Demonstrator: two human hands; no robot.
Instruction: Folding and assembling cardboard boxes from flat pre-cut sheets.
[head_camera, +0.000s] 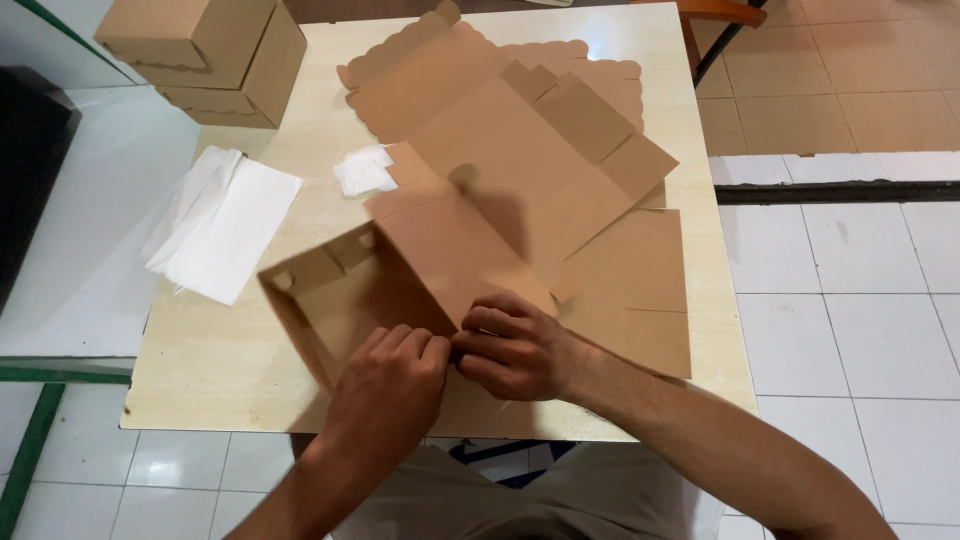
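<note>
On the pale wooden worktop, white paper sheets lie at the left. Near the front edge stands a half-folded brown cardboard box. The left hand and the right hand meet at its near wall, fingers pinched together on the cardboard; flat brown cardboard blanks lie behind.

left hand: fingers curled, pinching | right hand: curled, fingertips touching left

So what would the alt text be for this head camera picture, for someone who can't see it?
Two bare hands, left hand and right hand, press on a half-folded brown cardboard box on a pale table. Flat box blanks, white paper sheets and finished boxes lie behind.
</note>
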